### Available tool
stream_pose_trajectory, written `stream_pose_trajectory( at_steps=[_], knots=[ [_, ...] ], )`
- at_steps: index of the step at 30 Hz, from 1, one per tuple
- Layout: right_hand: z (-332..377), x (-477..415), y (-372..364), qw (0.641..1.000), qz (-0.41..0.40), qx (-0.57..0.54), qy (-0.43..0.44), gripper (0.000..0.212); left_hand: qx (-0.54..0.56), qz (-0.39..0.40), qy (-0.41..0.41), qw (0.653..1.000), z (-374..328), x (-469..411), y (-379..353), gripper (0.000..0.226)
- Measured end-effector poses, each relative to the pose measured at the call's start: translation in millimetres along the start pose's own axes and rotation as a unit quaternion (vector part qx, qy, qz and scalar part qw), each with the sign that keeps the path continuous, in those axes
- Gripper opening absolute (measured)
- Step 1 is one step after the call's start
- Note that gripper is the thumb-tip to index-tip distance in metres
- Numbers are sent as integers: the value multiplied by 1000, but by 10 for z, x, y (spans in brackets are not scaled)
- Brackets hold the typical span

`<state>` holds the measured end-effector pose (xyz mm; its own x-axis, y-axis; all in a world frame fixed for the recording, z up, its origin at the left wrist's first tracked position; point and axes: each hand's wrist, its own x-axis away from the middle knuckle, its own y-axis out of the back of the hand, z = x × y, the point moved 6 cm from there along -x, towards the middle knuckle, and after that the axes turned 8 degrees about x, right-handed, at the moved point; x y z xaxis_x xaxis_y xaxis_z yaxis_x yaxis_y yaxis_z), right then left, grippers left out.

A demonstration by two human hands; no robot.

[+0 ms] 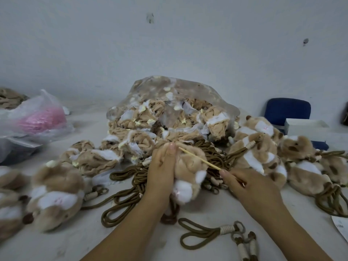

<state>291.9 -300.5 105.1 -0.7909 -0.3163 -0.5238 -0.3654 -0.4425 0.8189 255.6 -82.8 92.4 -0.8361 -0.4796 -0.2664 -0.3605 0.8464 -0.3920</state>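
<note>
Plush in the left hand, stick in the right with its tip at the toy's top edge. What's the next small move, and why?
Probably ease the tip of the stick into the plush toy. The left hand grips the toy, the right hand pinches the stick's lower end, and the tip sits at the toy's upper edge by the left thumb.
</note>
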Motion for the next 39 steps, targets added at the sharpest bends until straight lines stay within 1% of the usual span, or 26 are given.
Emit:
stream_pose_trajectory(
  at_steps=[3, 6, 9, 11, 12, 13, 15, 16, 17, 20, 24, 26, 28, 30, 33, 35, 37, 39],
  knots=[
    [-45, -7, 29, 999, -5, 36, -5, 55, -23, -7, -24, 999, 1, -25, 28, 57],
    [-21, -5, 41, 999, -12, 35, -1, 53, -53, 18, -69, 996, -59, -2, -3, 44],
    [14, 0, 18, 999, -17, 28, 18, 52, -105, 69, -102, 987, -78, 34, -85, 33],
    [34, 14, -12, 1000, -16, -5, 24, 53, -96, 134, -102, 981, -104, 74, -202, 24],
    [38, 22, -29, 999, -13, -29, 22, 53, -91, 173, -105, 975, -97, 90, -261, 23],
    [35, 31, -48, 998, -9, -55, 17, 52, -85, 194, -98, 972, -78, 96, -289, 25],
    [27, 42, -93, 995, 3, -97, 5, 49, -52, 180, -28, 982, -14, 98, -262, 47],
    [30, 44, -123, 994, 13, -110, 1, 50, -32, 181, 5, 983, 43, 108, -245, 54],
    [37, 46, -158, 992, 26, -125, -5, 51, -20, 191, 32, 981, 98, 126, -247, 54],
    [41, 66, -251, 980, 56, -189, -34, 55, -30, 223, 78, 971, 158, 185, -301, 32],
    [69, 94, -339, 968, 85, -229, -61, 52, -54, 205, 69, 975, 122, 181, -322, 29],
    [63, 83, -354, 967, 92, -228, -68, 50, -56, 179, 69, 980, 139, 155, -269, 37],
    [32, 68, -343, 969, 91, -221, -67, 53, -44, 147, 61, 986, 141, 125, -205, 46],
    [-1, 55, -311, 971, 81, -215, -60, 56, -31, 129, 46, 990, 102, 101, -178, 49],
    [-49, 45, -256, 979, 79, -183, -47, 61, -21, 143, 39, 989, 70, 106, -200, 55],
    [-91, 36, -210, 983, 79, -164, -40, 63, -23, 159, 29, 987, 51, 115, -211, 48],
    [-116, 26, -162, 985, 71, -156, -29, 60, -22, 166, 24, 986, 19, 119, -217, 40],
    [-123, 16, -124, 986, 62, -152, -14, 55, -8, 172, 33, 985, 2, 110, -230, 47]
  ],
)
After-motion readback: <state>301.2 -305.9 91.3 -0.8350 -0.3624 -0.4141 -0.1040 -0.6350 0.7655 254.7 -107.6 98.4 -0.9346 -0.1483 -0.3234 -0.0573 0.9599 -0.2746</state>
